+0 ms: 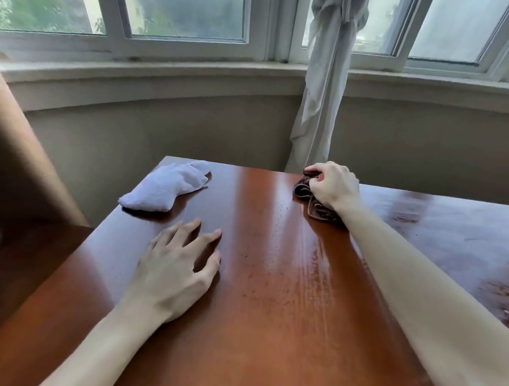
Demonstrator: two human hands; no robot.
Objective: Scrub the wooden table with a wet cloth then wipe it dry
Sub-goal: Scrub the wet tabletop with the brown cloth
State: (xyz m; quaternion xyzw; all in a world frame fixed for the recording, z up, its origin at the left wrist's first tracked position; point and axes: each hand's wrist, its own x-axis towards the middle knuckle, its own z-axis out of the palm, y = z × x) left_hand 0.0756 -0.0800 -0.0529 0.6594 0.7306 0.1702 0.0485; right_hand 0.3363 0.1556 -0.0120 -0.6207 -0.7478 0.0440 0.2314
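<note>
so, glossy reddish-brown wooden table (258, 298) w/ wet streaks on its right half. crumpled white cloth (164, 188) lies near far-left corner. right hand (333, 184) grips dark brown wet rag (310, 201) by far edge; left hand (178, 270) flat, fingers spread on wood.

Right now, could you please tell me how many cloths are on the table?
2: a white cloth lying at the far left corner, and a brown cloth gripped by the right hand at the far edge.
</note>
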